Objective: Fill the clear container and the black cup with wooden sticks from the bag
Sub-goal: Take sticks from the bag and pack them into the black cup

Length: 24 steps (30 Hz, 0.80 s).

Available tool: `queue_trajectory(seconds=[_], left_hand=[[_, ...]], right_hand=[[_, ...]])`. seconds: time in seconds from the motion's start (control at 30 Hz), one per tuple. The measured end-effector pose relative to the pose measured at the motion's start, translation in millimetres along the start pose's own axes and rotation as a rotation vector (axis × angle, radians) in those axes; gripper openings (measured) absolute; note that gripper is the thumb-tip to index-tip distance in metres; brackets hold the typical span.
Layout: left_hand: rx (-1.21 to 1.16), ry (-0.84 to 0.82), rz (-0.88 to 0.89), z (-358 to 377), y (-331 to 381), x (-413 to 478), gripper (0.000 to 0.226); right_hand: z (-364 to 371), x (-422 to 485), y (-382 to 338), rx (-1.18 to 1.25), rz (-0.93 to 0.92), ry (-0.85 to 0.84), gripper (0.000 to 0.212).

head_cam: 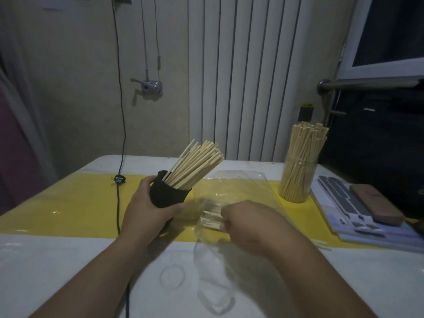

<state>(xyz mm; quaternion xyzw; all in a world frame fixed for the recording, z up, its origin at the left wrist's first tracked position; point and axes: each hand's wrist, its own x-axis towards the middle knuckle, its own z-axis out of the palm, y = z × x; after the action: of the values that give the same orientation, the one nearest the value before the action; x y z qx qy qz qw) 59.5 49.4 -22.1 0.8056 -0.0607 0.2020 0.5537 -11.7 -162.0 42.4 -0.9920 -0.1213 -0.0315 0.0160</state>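
clear container (298, 180): stands upright at the far right of the desk (68, 260), well apart from both hands. packed with wooden sticks that rise well above its rim. judged done, or very near it.

black cup (169, 196): left of centre, over the yellow strip (80, 210). left hand (149, 203) grips it, fingers and thumb wrapped round the wall. cup is tilted, mouth leaning far and to the right. cannot tell if its base touches the desk. cup sticks (197, 161) fan out of the mouth in a thick sheaf. a dark gap shows at the left side of the mouth, so there seems to be room for more.

bag (243, 187): clear plastic, lying flat just right of the cup and running toward the near edge. mostly collapsed and see-through, little left in it.

right hand (252, 222): at the bag, just right of the cup, fingers curled round a small bundle of sticks (212, 220) whose ends point left toward the cup. blurred; cannot tell whether the grip is inside the bag or through the film.

loose sticks (321, 243): a few lie on the desk at the near right, outside the bag.

also here: black cable (118, 203) across the left of the desk; stack of printed sheets (332, 203) with a brown case (376, 206) on top, right of the container.

judgement: late stage. left to do: the bundle in hand into the cup, whatever remains in the bag, and the strays.
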Motion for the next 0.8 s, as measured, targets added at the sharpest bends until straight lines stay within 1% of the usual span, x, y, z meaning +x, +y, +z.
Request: queue_trajectory(seconds=[0.03, 0.13, 0.2, 0.27, 0.33, 0.4, 0.47, 0.5, 0.57, 0.6, 0.67, 0.73, 0.8], left_hand=[[-0.003, -0.001, -0.004, 0, 0, 0, 0.075], [-0.010, -0.005, -0.012, 0, 0, 1, 0.077], [-0.012, -0.004, -0.011, 0, -1, 1, 0.078], [-0.016, -0.003, -0.011, 0, -2, 1, 0.078], [-0.013, -0.004, -0.009, 1, -3, 2, 0.078], [-0.005, -0.005, -0.007, 1, -4, 2, 0.079], [0.006, -0.008, -0.008, 0, -3, 3, 0.081], [0.009, -0.009, -0.007, 0, -3, 3, 0.082], [0.013, -0.015, 0.002, 0, -3, 4, 0.083], [0.023, -0.019, 0.010, -1, -3, 4, 0.082], [0.056, -0.016, 0.021, -2, -4, 5, 0.081], [0.094, -0.009, 0.035, -3, -5, 6, 0.082], [0.119, -0.017, 0.051, -4, -4, 6, 0.085]], right_hand=[[-4, -3, -2, 0.007, 0.002, 0.024, 0.020], [-16, -11, -5, 0.001, 0.012, 0.074, 0.043], [-25, -16, -6, -0.011, 0.004, 0.122, 0.047], [-32, -20, -8, -0.031, -0.014, 0.220, 0.045], [-30, -16, -7, -0.072, -0.071, 0.402, 0.041], [-22, -7, -1, -0.105, -0.170, 0.678, 0.035], [-12, 2, 7, 0.014, -0.298, 0.985, 0.035], [-7, 7, 11, 0.064, -0.342, 1.092, 0.038], [-2, 12, 15, 0.116, -0.326, 1.237, 0.044], [0, 12, 15, 0.152, -0.300, 1.277, 0.046], [1, 13, 15, 0.299, -0.278, 1.307, 0.049], [4, 14, 17, 0.472, -0.264, 1.328, 0.042], [8, 18, 21, 0.614, -0.203, 1.332, 0.032]])
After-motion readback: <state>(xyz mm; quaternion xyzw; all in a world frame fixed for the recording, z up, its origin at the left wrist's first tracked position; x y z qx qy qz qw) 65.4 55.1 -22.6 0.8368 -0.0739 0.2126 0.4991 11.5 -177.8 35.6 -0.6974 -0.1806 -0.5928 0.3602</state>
